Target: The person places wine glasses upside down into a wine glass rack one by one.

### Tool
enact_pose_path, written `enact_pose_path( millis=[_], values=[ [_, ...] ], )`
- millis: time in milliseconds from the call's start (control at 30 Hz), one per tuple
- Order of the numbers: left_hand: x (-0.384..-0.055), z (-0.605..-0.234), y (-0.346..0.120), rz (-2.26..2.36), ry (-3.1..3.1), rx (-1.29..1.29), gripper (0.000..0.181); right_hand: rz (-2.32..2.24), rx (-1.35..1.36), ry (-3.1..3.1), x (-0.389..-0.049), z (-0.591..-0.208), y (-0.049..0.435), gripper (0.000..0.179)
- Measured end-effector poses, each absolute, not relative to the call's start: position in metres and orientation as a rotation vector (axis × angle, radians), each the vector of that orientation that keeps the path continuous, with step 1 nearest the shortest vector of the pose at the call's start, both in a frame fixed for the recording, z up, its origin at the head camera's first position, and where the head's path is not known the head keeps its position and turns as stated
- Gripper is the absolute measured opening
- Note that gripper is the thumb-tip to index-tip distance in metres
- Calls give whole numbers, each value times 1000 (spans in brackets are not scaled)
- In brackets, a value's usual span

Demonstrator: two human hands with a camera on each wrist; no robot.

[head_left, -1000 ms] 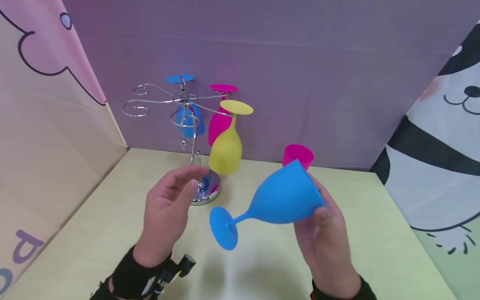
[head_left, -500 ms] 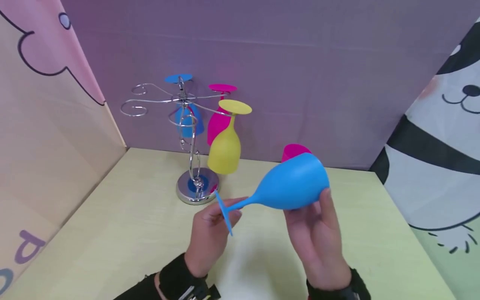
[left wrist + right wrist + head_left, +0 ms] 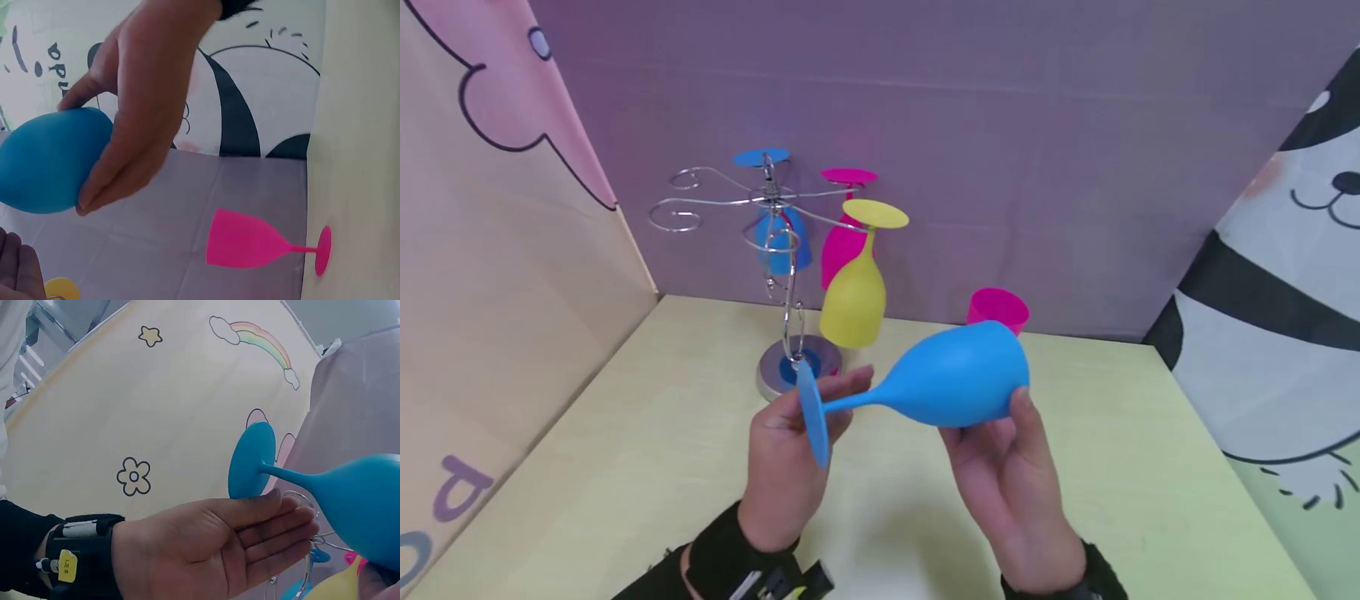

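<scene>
My right hand grips a blue plastic goblet by its bowl near the rim. The goblet lies nearly level in the air, its foot pointing left. My left hand is at the stem, just beside the foot. In the right wrist view, the left palm faces the camera with fingers extended below the stem; whether they touch it I cannot tell. A chrome stemware rack stands behind, carrying upside-down yellow, pink and blue goblets.
Behind the held goblet, a pink goblet stands upright on the pale table; its whole shape shows in the left wrist view. Bare curled rack arms reach out to the left. A purple cloth wall closes off the back.
My left hand has come from beside the rack to the goblet's stem. The right hand has shifted left with the goblet, which has turned from a slant to nearly level.
</scene>
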State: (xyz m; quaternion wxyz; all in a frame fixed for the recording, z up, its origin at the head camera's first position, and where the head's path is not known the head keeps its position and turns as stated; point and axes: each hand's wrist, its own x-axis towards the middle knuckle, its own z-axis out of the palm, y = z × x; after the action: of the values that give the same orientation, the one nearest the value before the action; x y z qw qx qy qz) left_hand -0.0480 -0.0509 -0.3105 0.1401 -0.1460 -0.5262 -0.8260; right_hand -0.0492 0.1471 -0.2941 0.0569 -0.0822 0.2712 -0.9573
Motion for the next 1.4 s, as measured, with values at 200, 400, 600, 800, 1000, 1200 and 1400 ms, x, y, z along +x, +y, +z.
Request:
enact_pose_path(
  millis=[200, 400, 600, 800, 1000, 1200, 1400],
  values=[
    [-46, -310, -51, -2486, -1335, -566, 28, -2850, -217, 859, -49, -300, 140, 74],
    [-45, -305, -54, -2647, -1159, -585, 29, -2800, -146, 926, -48, -305, 133, 71],
    [-49, -303, -55, -2773, -1098, -431, 24, -2780, -98, 974, -48, -308, 131, 68],
    [-52, -304, -56, -2805, -1109, -359, 23, -2778, -115, 1057, -48, -309, 129, 67],
    [-52, -305, -58, -2800, -1115, -383, 24, -2776, -138, 1109, -47, -309, 129, 69],
    [-51, -302, -61, -2786, -1095, -448, 23, -2757, -253, 1339, -44, -313, 127, 71],
    [-51, -299, -64, -2735, -1118, -469, 21, -2758, -362, 1461, -43, -317, 125, 70]
  ],
)
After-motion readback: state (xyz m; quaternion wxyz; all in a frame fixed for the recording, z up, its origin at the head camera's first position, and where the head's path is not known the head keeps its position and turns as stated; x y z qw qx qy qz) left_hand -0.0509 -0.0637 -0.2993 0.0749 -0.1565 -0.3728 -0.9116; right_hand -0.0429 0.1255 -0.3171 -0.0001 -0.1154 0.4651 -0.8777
